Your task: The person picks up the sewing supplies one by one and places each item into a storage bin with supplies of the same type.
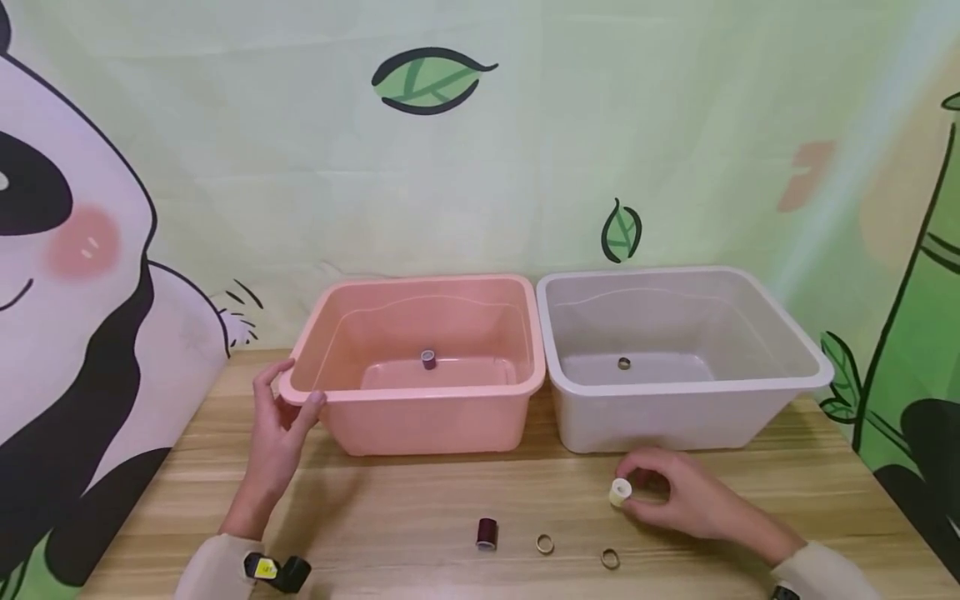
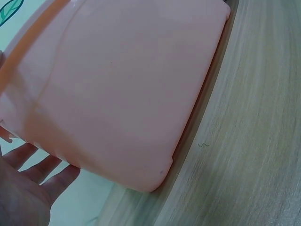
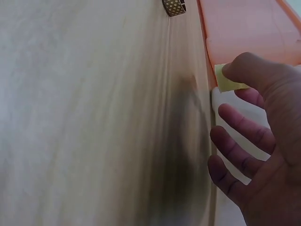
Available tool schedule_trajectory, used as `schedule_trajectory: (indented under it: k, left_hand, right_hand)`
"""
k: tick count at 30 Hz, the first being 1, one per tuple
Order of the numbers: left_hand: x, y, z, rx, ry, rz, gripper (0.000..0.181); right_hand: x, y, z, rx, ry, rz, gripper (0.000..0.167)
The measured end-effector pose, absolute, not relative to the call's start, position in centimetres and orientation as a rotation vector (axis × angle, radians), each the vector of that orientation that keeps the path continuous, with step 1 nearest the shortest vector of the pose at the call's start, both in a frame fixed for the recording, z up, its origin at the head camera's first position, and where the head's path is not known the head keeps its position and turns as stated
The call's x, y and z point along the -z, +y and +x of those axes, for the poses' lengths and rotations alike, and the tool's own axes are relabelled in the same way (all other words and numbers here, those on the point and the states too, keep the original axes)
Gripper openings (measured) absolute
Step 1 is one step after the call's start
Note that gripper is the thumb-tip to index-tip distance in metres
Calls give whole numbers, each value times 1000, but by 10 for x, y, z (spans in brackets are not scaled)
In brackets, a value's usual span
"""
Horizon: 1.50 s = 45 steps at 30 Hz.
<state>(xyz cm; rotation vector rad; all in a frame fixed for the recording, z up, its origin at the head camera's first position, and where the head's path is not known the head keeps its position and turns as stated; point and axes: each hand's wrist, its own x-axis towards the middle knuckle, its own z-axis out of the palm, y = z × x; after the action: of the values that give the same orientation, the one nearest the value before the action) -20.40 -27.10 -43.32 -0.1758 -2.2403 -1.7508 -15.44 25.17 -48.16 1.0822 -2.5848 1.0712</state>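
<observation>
At the left front corner of the pink plastic tub point(image 1: 427, 421), my left hand point(image 1: 276, 437) grips the rim, with the thumb at the front and fingers at the side. In the left wrist view, several fingers point(image 2: 63, 181) lie along the tub's point(image 2: 122, 94) outer wall. A small pale yellow thread spool point(image 1: 619, 493) with a white end is pinched between the thumb and forefinger of my right hand point(image 1: 686, 496), over the table in front of the light grey tub point(image 1: 667, 417). The right wrist view shows the spool point(image 3: 226, 79) and the other fingers spread loosely.
On the wooden table point(image 1: 420, 517) lie a dark maroon thread spool point(image 1: 487, 534) and two brass-coloured rings point(image 1: 544, 544); one dimpled thimble ring point(image 3: 174, 7) shows up close. One spool point(image 1: 428, 359) lies inside the pink tub, one ring point(image 1: 624, 363) inside the grey.
</observation>
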Motion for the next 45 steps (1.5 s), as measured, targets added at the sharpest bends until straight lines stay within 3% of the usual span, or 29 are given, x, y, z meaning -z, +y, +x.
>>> schedule_trajectory:
  k: [21,45]
  left_hand:
    - [436,-271,-207,1762,-2200,-195,59]
    - [435,-271,-207,1776,-2223,-188,61]
  right_hand:
    - [442,254,-153,-997,-2478,1166,40]
    - [363,256,-153,-1010,-2505,1197,47]
